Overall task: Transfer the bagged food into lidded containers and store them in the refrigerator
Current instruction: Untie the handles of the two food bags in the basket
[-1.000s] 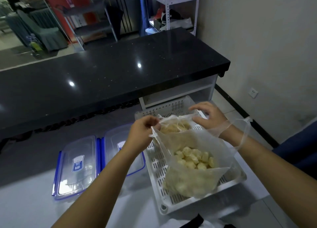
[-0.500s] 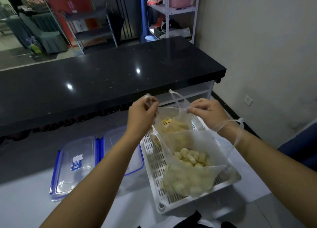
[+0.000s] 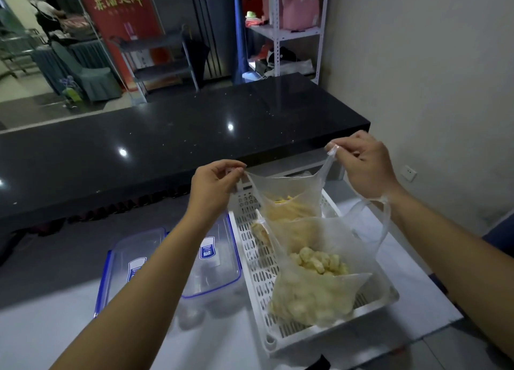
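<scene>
Both left grip (image 3: 214,187) and right grip (image 3: 365,169) pinch handles of a thin translucent bag (image 3: 294,187) holding yellow strips (image 3: 290,206).

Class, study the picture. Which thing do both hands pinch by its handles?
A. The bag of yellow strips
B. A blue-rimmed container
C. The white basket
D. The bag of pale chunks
A: the left hand and the right hand each pinch a handle of the bag of yellow strips, stretched between them over the white basket, while the bag of pale chunks lies in it.
</scene>
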`<act>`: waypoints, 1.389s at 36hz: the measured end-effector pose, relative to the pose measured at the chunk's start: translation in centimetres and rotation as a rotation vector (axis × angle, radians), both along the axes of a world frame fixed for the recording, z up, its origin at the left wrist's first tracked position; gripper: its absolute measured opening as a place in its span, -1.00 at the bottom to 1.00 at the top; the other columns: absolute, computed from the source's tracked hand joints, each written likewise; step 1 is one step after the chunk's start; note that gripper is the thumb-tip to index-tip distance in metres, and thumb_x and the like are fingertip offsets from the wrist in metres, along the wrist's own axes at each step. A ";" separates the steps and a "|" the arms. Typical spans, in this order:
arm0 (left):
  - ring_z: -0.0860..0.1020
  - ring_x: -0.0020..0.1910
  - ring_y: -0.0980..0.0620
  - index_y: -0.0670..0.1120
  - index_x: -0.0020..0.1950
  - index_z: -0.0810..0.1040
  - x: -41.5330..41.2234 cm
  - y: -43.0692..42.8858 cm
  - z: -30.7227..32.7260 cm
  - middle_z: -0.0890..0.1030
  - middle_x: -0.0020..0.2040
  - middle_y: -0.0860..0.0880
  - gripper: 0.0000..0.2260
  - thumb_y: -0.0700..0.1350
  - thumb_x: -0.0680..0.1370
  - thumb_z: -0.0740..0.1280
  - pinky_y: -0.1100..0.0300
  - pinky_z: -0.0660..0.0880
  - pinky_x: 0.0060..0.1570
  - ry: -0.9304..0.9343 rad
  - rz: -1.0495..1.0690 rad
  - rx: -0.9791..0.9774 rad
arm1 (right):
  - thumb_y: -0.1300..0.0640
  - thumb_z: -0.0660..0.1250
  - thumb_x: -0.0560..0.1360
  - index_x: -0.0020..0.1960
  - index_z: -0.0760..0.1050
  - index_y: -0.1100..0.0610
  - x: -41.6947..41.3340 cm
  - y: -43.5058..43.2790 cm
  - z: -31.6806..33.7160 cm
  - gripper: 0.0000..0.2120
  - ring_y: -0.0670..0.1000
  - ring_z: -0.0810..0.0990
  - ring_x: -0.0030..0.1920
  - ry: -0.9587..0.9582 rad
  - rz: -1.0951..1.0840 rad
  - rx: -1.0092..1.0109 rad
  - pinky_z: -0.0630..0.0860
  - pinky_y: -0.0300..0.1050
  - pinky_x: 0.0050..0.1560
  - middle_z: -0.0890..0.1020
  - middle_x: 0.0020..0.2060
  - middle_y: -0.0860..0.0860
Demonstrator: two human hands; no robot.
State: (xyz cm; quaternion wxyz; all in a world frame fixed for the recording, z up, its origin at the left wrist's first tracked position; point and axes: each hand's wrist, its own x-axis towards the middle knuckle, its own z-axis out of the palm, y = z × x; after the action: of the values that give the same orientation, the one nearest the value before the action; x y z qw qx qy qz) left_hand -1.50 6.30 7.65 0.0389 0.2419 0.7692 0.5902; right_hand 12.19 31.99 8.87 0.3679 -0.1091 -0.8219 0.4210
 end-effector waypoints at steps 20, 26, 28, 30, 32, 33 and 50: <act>0.68 0.09 -0.17 -0.13 -0.03 0.67 0.8 -0.9 0.6 0.71 0.03 -0.22 -0.80 -0.33 0.61 0.26 0.07 0.63 0.04 -0.336 -0.222 0.312 | 0.27 0.13 0.53 0.37 0.49 0.15 0.4 2.0 2.3 -0.56 0.11 0.71 -0.02 -0.121 0.500 -1.241 0.65 0.06 -0.07 0.63 0.23 0.18; 0.68 -0.04 -0.15 -0.15 0.25 0.49 1.2 1.0 3.9 0.62 0.25 -0.29 -0.55 -0.16 0.36 0.25 0.00 0.62 -0.05 -0.753 -0.364 0.777 | -0.06 0.15 0.53 0.40 0.49 0.09 -0.3 2.6 5.9 -0.50 0.23 0.64 0.20 -0.098 0.483 -1.205 0.61 0.15 0.05 0.59 0.27 0.25; 0.66 -0.02 -0.12 -0.01 0.38 0.48 0.9 1.1 5.3 0.58 0.34 -0.21 -0.45 -0.07 0.37 0.27 -0.01 0.59 -0.08 -0.620 -0.453 0.712 | -0.12 0.17 0.52 0.38 0.51 0.07 -0.6 3.2 6.9 -0.50 0.19 0.65 0.18 -0.044 0.499 -1.173 0.61 0.11 0.02 0.60 0.27 0.21; 0.68 -0.05 -0.11 0.12 0.44 0.44 1.0 1.7 6.1 0.52 0.40 -0.14 -0.50 -0.03 0.47 0.24 0.05 0.56 -0.19 -0.529 -0.442 0.567 | -0.15 0.16 0.55 0.38 0.51 0.07 -1.0 3.7 7.3 -0.50 0.13 0.70 0.06 -0.048 0.472 -1.157 0.61 0.02 -0.04 0.59 0.30 0.17; 0.70 -0.06 -0.13 0.16 0.48 0.39 1.3 2.2 6.3 0.46 0.44 -0.12 -0.54 0.02 0.55 0.20 0.10 0.52 -0.25 -0.566 -0.380 0.443 | -0.16 0.13 0.57 0.42 0.46 0.09 -1.4 4.1 6.8 -0.48 0.09 0.70 -0.03 -0.100 0.454 -1.178 0.61 -0.04 -0.09 0.56 0.33 0.17; 0.71 -0.03 -0.14 0.17 0.48 0.39 1.1 2.2 6.2 0.45 0.44 -0.12 -0.55 0.05 0.57 0.19 0.08 0.54 -0.21 -0.605 -0.349 0.435 | -0.18 0.12 0.58 0.43 0.44 0.09 -1.7 4.4 6.5 -0.46 0.09 0.69 -0.03 -0.128 0.460 -1.180 0.62 -0.03 -0.07 0.55 0.34 0.19; 0.64 0.16 -0.28 0.13 0.46 0.45 -0.7 2.8 4.9 0.35 0.50 -0.13 -0.55 0.19 0.58 0.23 -0.17 0.62 -0.04 -0.739 -0.331 0.285 | -0.25 0.20 0.55 0.43 0.44 0.01 -4.2 4.4 4.2 -0.45 0.35 0.62 0.18 -0.377 0.483 -1.096 0.57 0.29 0.15 0.46 0.37 0.22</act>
State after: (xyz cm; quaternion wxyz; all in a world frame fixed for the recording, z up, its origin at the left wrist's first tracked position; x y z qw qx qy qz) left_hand -2.21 9.13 12.50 0.3722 0.1373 0.5652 0.7233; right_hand 8.01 36.42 13.04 0.0017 -0.1655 -0.5388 0.8260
